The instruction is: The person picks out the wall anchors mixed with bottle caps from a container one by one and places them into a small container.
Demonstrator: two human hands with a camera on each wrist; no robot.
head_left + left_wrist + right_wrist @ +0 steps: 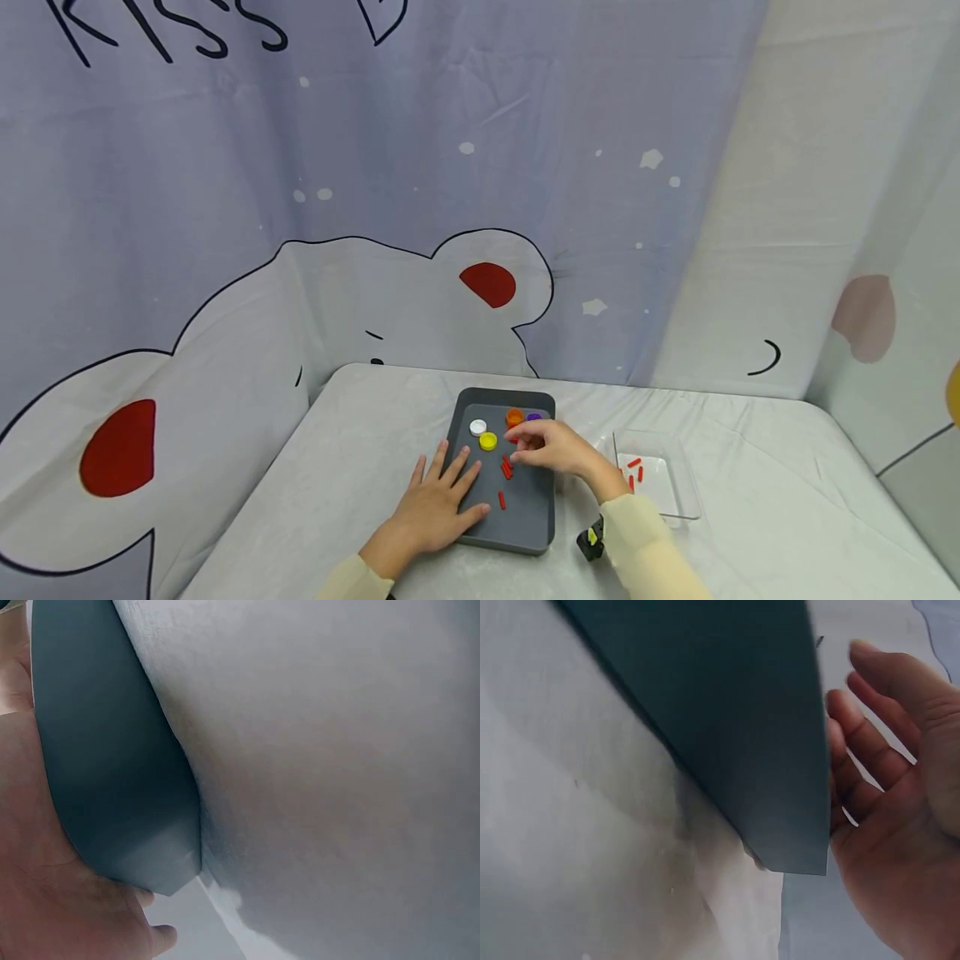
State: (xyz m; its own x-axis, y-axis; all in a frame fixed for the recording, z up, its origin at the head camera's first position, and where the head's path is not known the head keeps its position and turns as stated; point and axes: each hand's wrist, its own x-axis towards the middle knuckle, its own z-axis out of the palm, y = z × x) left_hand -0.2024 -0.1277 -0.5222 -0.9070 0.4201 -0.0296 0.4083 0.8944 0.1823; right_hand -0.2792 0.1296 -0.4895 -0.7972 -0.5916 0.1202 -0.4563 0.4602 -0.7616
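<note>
A dark grey tray [525, 525] lies on the covered table. My left hand [435, 508] rests on its left edge, fingers spread and straight. In the left wrist view the palm [45, 885] is beside the tray's side wall. Over the tray's right half hovers my right hand [558, 448], thumb and fingers apart, with nothing seen between them. Its fingertips are near a red cap [513, 434], partly covered. Several small red sticks [502, 501] lie on the tray. White [477, 427], yellow [488, 442], orange [514, 417] and purple [533, 417] caps sit toward the far end.
Right of the tray stands a clear plastic box [667, 500] with several red sticks [634, 462] in it, partly behind the right forearm. A small black object [591, 542] is by the right sleeve. A printed curtain [420, 167] hangs behind the table.
</note>
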